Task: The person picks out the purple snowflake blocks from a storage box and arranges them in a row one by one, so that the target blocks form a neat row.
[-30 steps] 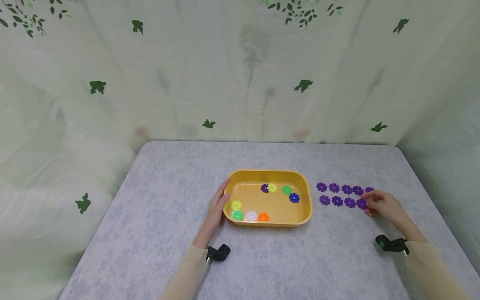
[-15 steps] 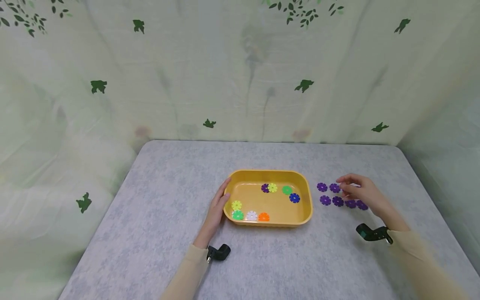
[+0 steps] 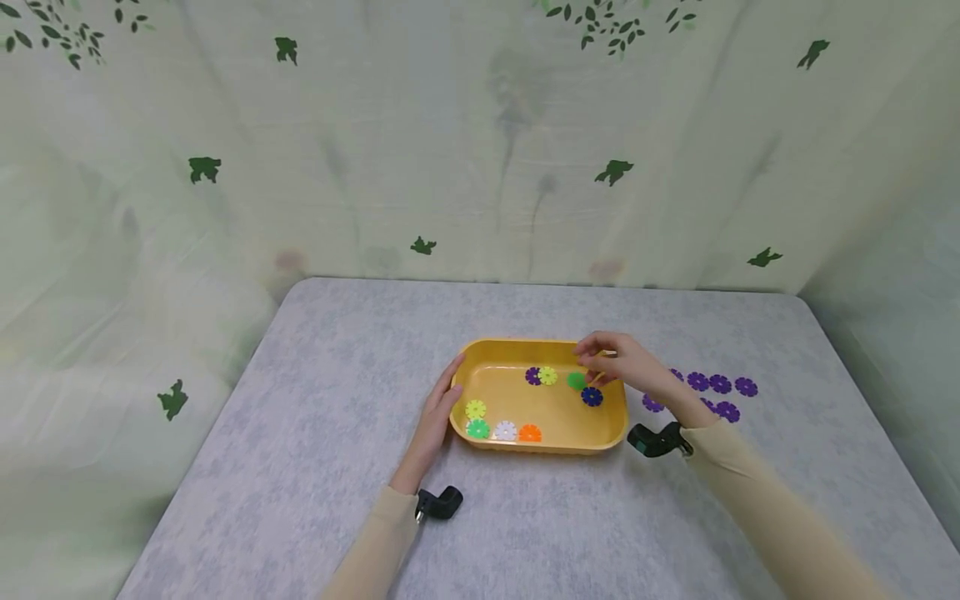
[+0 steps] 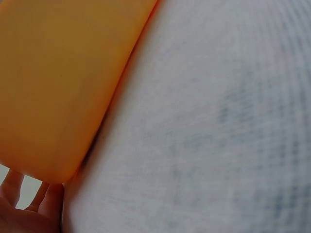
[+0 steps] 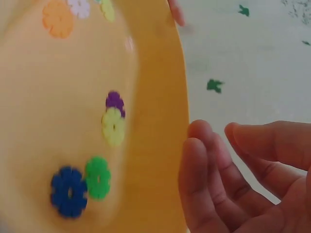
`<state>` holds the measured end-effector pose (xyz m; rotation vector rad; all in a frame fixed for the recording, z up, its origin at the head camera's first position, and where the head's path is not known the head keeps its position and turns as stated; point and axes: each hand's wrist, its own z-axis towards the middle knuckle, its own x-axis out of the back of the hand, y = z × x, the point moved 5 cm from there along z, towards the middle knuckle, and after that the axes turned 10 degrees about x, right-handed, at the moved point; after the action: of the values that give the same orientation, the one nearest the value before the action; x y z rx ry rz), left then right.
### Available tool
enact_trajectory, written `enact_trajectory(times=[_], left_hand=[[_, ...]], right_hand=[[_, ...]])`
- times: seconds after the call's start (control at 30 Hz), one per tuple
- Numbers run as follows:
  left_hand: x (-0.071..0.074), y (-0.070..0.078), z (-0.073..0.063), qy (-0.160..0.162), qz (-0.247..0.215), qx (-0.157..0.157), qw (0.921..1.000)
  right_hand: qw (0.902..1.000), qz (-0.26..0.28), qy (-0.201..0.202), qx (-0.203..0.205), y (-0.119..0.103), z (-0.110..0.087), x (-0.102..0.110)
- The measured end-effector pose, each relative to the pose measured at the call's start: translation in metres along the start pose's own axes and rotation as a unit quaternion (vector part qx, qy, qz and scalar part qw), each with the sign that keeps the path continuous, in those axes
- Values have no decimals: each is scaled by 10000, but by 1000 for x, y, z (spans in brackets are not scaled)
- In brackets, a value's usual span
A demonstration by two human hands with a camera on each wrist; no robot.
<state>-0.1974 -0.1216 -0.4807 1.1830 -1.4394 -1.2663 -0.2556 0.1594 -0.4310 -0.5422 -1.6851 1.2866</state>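
My left hand (image 3: 437, 404) rests against the left end of the yellow plastic tray (image 3: 540, 447), fingers fairly straight along its outer wall. The left wrist view shows those fingers (image 4: 51, 201) at the tray's end. Over the tray's back right corner hovers my right hand (image 3: 618, 362), its fingers loosely bent. Thumb and fingertips stand apart in the right wrist view, with nothing visible between them. Below it lie a green (image 5: 97, 178) and a blue (image 5: 69, 191) snowflake building disc. A purple disc (image 3: 532, 376) and a yellow disc (image 3: 548, 376) overlap near the back wall.
Yellow (image 3: 476, 409), green (image 3: 477, 428), white (image 3: 506, 431) and orange (image 3: 530, 433) discs lie along the tray's front left. Several purple discs (image 3: 720, 384) lie in two rows on the grey table (image 3: 300, 433), partly hidden by my right forearm. A patterned curtain (image 3: 480, 150) stands behind.
My right hand has moved left from the far end of the purple rows, across them, to above the tray's right side. The left hand and tray stay put.
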Motion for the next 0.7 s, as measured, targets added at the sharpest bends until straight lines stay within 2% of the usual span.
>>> enact_trajectory(times=[0.27, 0.53, 0.7], left_hand=[[0, -1, 1, 44, 16, 9, 10000], [1, -1, 1, 7, 78, 41, 10000], [1, -2, 1, 24, 92, 75, 9999]], right_hand=[[9954, 258, -917, -31, 5, 34, -44], [9924, -12, -1220, -144, 8, 50, -67], [9906, 148, -1358, -97, 6, 56, -79]])
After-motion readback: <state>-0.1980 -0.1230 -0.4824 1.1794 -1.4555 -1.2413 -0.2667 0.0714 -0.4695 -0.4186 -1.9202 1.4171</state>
